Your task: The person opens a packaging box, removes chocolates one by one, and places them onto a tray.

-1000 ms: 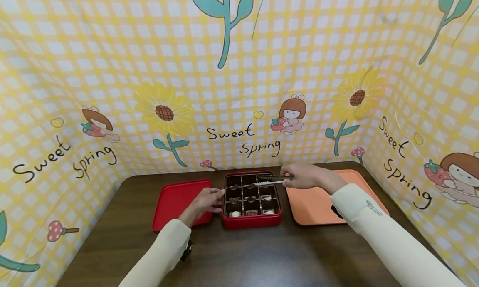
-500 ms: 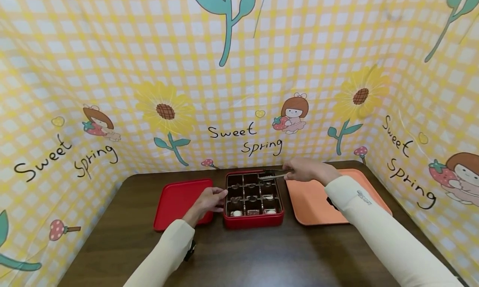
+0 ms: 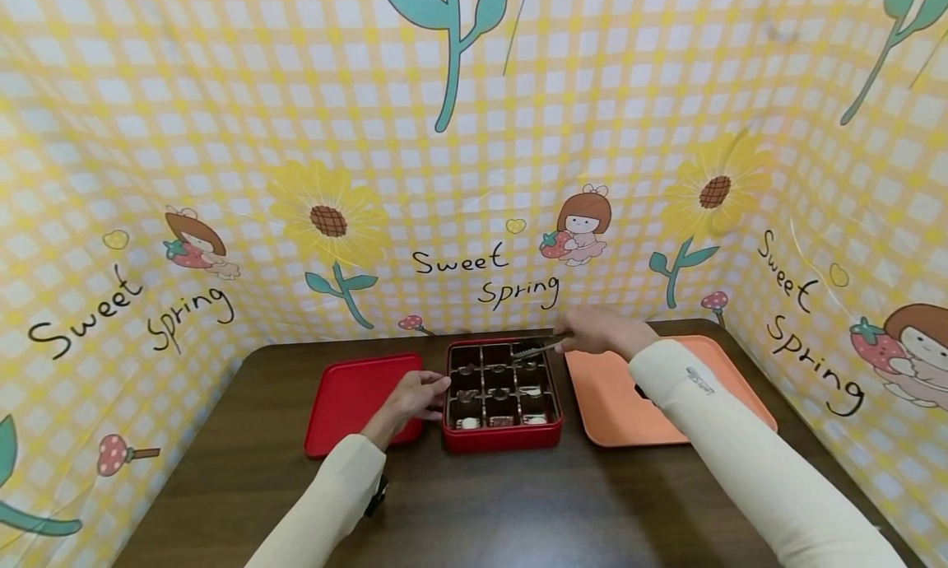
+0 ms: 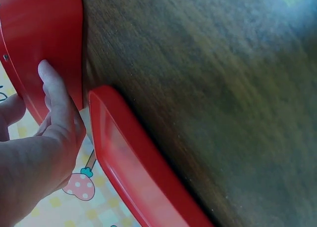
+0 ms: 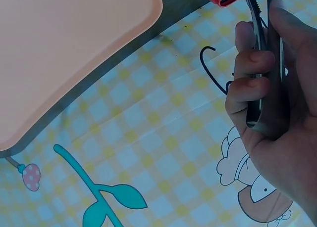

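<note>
Red box (image 3: 502, 441) between our two hands' fingers
A crooked squeeze could make the tongs (image 3: 543, 351) slip or jolt the box; our right hand (image 3: 598, 330) curls its fingers round them, their catch unclear, while our left hand (image 3: 411, 396) rests nearly straight fingers against its side

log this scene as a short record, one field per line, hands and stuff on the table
left hand: at the red box's left side
right hand: grips the metal tongs
tongs tips: over or in the far right compartment; exact depth unclear
red box: open, divided three by three
near row: wrapped pieces, one per compartment
left of box: red lid or tray
right of box: orange tray
surface: dark wood table
backdrop: yellow-checked cloth
</note>
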Demonstrator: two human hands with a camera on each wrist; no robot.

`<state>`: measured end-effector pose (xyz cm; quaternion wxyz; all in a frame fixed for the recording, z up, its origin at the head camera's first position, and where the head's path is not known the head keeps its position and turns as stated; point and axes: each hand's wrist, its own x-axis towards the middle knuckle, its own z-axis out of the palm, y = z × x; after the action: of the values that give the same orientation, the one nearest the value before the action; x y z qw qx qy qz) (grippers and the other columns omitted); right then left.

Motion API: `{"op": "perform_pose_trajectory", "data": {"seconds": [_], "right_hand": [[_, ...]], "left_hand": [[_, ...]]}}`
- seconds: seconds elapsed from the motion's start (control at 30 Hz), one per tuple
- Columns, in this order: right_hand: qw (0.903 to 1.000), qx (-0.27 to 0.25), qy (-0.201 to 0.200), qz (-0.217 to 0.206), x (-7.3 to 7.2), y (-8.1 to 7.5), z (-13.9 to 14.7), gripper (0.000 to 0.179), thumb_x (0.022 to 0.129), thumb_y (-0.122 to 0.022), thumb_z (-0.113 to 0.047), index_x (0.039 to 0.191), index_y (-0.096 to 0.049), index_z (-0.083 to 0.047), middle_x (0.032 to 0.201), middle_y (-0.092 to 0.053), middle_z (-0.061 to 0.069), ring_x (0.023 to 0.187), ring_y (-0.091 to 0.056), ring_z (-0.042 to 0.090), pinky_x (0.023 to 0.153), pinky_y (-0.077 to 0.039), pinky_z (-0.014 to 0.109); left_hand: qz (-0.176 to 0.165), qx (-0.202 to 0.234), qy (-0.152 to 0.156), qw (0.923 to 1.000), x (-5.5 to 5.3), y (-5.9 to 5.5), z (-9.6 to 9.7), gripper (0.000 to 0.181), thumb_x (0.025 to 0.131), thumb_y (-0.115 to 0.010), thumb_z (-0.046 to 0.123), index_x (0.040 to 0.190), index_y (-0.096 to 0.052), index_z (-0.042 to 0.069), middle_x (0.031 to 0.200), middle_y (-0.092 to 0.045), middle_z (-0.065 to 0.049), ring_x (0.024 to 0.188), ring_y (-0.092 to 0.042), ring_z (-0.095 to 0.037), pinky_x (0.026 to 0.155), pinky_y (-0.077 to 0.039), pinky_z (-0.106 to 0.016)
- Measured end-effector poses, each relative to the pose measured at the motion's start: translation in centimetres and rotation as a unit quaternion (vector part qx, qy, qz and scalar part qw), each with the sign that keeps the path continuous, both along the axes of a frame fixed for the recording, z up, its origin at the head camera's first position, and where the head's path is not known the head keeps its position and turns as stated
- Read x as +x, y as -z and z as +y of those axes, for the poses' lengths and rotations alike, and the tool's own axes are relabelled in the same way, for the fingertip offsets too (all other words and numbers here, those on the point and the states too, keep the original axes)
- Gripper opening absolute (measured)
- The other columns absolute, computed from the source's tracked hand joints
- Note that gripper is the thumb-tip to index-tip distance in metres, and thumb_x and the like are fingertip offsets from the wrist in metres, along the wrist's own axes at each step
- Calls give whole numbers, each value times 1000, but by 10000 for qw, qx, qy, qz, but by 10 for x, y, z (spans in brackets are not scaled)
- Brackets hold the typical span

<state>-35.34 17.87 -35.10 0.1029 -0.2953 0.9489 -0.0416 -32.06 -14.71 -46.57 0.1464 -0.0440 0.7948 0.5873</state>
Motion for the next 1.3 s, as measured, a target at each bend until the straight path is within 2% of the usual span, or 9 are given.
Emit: {"op": "perform_pose_trajectory", "data": {"seconds": [0.1,0.33,0.43,0.57,0.67,0.8,0.9,1.07,1.3], "right_hand": [[9999,56,17,-102,-3,-1,-1,29,98,-64,-27,73,-59,-14,64,-38,-3,55,-33,11,53,-26,25],[9993,274,105,-236,-5,-8,-1,25,97,-66,-28,111,-74,-9,98,-71,7,75,-58,16,66,-47,31],[9992,343,64,-206,-5,-10,-1,19,96,-68,-27,98,-75,-10,92,-70,5,70,-55,11,64,-46,28],[9987,359,106,-349,-8,-10,-3,31,94,-71,-24,67,-56,-16,62,-41,-8,54,-29,6,54,-25,23],[9977,498,165,-420,-11,-9,-6,39,94,-71,-24,63,-48,-18,58,-28,-6,53,-22,10,54,-21,26],[9954,864,253,-323,-13,-12,-11,16,93,-72,-27,90,-76,-12,84,-69,-2,70,-60,11,65,-52,26],[9927,1123,313,-319,-14,-16,-17,25,93,-72,-26,113,-76,-12,117,-72,3,94,-68,17,81,-58,34],[9883,1441,317,-395,-18,-19,-27,14,93,-72,-26,101,-75,-15,92,-68,-7,68,-54,7,64,-51,26],[9812,1667,631,-738,-17,-23,-39,32,96,-68,-28,125,-70,-15,98,-70,-1,74,-56,11,70,-48,28]], "left_hand": [[-6,23,-21,10000,0,1,-1,40,102,-58,18,132,-56,-7,113,-65,-21,89,-67,-24,74,-63,-42],[-4,18,-29,10000,-1,0,0,39,102,-59,18,131,-56,-7,110,-65,-20,88,-67,-24,70,-63,-39],[-11,1,-50,10000,-1,0,0,39,102,-59,18,131,-56,-7,109,-65,-19,88,-67,-24,70,-63,-39],[1,25,-68,10000,-1,0,0,38,102,-59,18,131,-57,-7,108,-64,-18,89,-66,-26,70,-63,-38],[4,34,-83,10000,-1,0,0,38,101,-59,18,130,-57,-6,108,-65,-18,89,-67,-26,70,-63,-38],[-18,37,-116,9999,-2,1,0,37,101,-60,18,130,-58,-6,108,-65,-19,87,-67,-24,70,-63,-39],[-11,38,-122,9999,-1,1,0,38,101,-60,18,130,-58,-6,109,-66,-19,86,-67,-23,70,-63,-39],[-11,34,-157,9999,-1,0,1,37,101,-60,18,129,-59,-6,109,-67,-18,84,-67,-22,68,-63,-38],[-25,21,-130,9999,1,-1,1,38,101,-60,18,129,-58,-7,107,-65,-18,87,-66,-25,69,-63,-38]]}}
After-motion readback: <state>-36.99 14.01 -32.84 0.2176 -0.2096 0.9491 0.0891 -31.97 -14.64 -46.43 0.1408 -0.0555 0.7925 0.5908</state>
